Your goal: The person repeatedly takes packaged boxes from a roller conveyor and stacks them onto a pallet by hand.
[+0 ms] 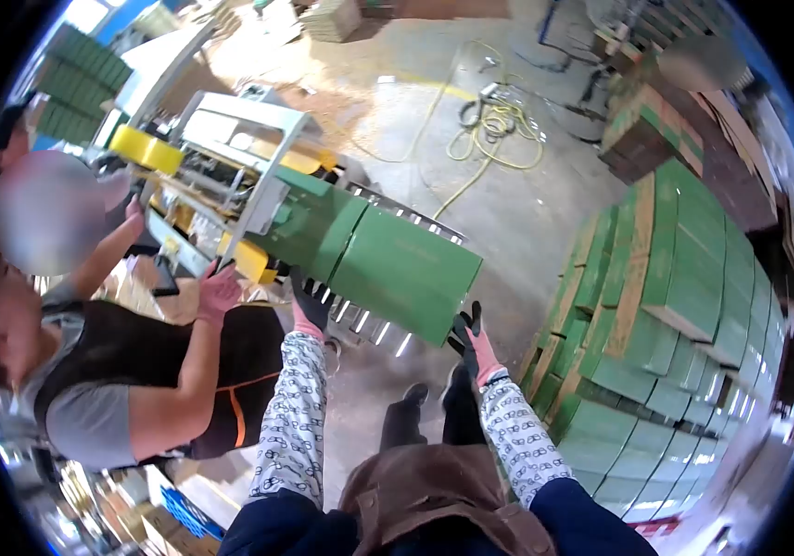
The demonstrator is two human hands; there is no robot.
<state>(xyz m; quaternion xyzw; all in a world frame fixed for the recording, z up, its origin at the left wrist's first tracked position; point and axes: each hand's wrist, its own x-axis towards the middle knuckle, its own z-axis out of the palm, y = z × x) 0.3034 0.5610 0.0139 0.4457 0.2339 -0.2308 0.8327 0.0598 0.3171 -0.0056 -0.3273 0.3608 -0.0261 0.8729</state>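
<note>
A closed green box (408,276) lies on the roller conveyor (374,326), end to end with another green box (309,218) that is partly under the machine frame. My left hand (311,304), in a dark and pink glove, is at the near side of the boxes close to their seam, fingers stretched out. At the near right corner of the front box is my right hand (473,343), gloved alike, with its fingers spread. The undersides of the boxes are hidden.
At left a co-worker (128,371) reaches toward the taping machine (248,120), which carries a yellow tape roll (145,150). Stacked green boxes (675,306) stand at right. A yellow hose (499,130) lies coiled on the floor beyond the conveyor.
</note>
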